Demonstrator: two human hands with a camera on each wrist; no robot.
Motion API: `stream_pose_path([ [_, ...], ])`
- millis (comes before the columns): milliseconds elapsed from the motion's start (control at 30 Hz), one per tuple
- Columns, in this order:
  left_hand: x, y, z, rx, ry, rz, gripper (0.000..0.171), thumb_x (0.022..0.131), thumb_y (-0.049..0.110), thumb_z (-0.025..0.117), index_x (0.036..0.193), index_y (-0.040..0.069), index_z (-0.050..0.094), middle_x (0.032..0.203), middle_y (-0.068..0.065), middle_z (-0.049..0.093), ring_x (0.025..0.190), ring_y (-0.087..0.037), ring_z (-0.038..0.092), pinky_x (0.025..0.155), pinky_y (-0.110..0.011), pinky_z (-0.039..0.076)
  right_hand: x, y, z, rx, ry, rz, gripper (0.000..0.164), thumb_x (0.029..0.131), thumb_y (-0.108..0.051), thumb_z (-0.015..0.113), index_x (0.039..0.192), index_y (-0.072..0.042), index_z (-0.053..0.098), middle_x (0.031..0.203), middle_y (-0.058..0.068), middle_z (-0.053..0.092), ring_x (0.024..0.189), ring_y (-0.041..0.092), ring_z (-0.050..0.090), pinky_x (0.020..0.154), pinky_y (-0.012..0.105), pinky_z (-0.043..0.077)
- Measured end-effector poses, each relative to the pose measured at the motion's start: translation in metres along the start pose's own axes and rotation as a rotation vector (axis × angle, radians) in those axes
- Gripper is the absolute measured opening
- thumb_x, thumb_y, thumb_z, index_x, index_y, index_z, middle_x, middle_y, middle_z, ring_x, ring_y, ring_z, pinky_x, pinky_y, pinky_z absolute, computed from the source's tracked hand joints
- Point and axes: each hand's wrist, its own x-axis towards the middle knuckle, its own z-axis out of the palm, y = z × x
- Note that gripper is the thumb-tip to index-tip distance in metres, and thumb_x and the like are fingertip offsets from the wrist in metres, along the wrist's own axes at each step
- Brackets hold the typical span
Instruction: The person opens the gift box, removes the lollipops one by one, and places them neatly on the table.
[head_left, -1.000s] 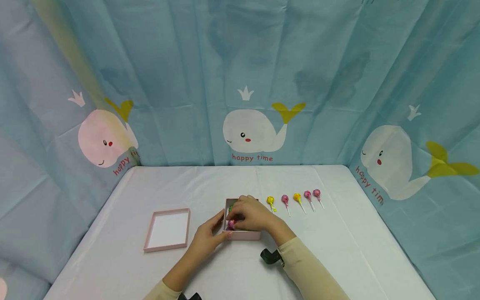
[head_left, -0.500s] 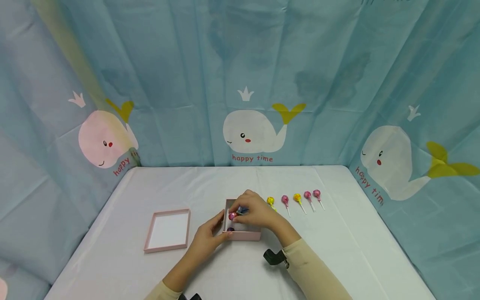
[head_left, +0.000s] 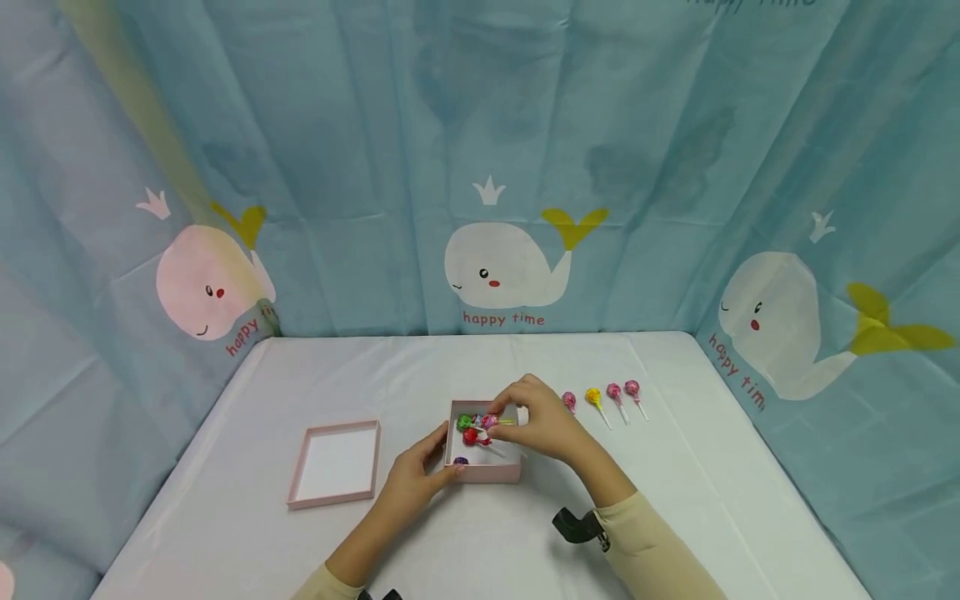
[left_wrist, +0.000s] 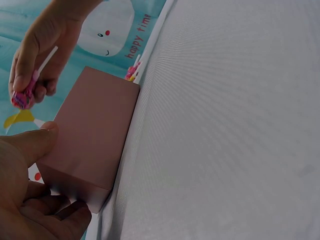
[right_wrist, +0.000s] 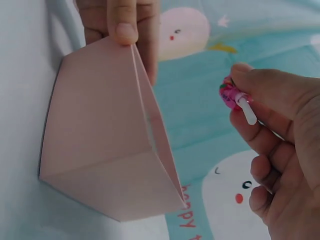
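**One pink lollipop lifted clear of the box**

Nearest, the left hand [head_left: 412, 471] grips the box [head_left: 487, 473] at its near left corner, thumb on the near wall, fingers bent round the side, just as a second ago. Inside lie a purple lollipop [head_left: 461, 461], a red lollipop [head_left: 470, 437] and a green lollipop [head_left: 464, 423]; the last two came into view as the right hand [head_left: 543, 421] rose and moved rightward. Its thumb and fingers, nearly closed, pinch the pink lollipop [right_wrist: 230, 95] above the rim. The lid [head_left: 337, 463] lies unmoved, apart on the left. Farthest, four lollipops [head_left: 594, 396] show in a row on the bench [head_left: 420, 558]; a fifth, yellow, is now out of view behind the hand. I judge this lollipop's removal done, with others inside untaken.
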Motion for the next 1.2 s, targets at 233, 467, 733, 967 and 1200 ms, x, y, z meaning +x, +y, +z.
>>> stream_pose_path([
  [233,0.0,0.0,-0.001,0.017,0.003,-0.017,0.082,0.087,0.036,0.083,0.156,0.013,0.044,0.159,-0.006,0.045,0.146,-0.029,0.044,0.116,-0.04,0.043,-0.021,0.006,-0.011,0.039,0.072,0.089,0.022,0.08,-0.039,0.089,0.094,-0.041,0.072,0.096,-0.017,0.062,0.098,0.016,0.055,0.084,0.043,0.055],
  [467,-0.001,0.0,-0.002,0.019,0.005,-0.018,0.082,0.087,0.034,0.083,0.156,0.014,0.044,0.158,-0.008,0.045,0.145,-0.03,0.045,0.115,-0.039,0.044,-0.044,0.019,-0.012,0.073,0.115,0.186,0.023,0.08,-0.037,0.089,0.097,-0.039,0.073,0.099,-0.007,0.065,0.098,0.026,0.054,0.077,0.04,0.053],
  [733,-0.001,-0.001,-0.001,-0.01,0.0,-0.025,0.082,0.086,0.033,0.084,0.156,0.013,0.045,0.158,-0.009,0.046,0.145,-0.03,0.044,0.114,-0.038,0.044,-0.058,0.038,-0.009,0.073,0.18,0.154,0.025,0.082,-0.028,0.089,0.102,-0.033,0.076,0.102,-0.02,0.068,0.095,0.022,0.056,0.08,0.039,0.053],
  [967,-0.001,-0.004,0.0,-0.025,-0.001,-0.015,0.082,0.086,0.033,0.084,0.156,0.013,0.045,0.158,-0.009,0.045,0.146,-0.03,0.043,0.114,-0.038,0.044,-0.065,0.054,-0.006,0.058,0.2,0.215,0.023,0.081,-0.029,0.089,0.1,-0.031,0.076,0.1,-0.018,0.069,0.099,0.028,0.059,0.084,0.039,0.052],
  [1200,-0.001,-0.003,0.0,-0.009,-0.006,-0.01,0.081,0.087,0.035,0.083,0.156,0.013,0.045,0.159,-0.009,0.045,0.146,-0.03,0.043,0.114,-0.038,0.044,-0.07,0.066,-0.001,0.012,0.226,0.275,0.021,0.078,-0.027,0.091,0.093,-0.03,0.076,0.094,-0.012,0.067,0.092,0.019,0.057,0.077,0.032,0.05],
])
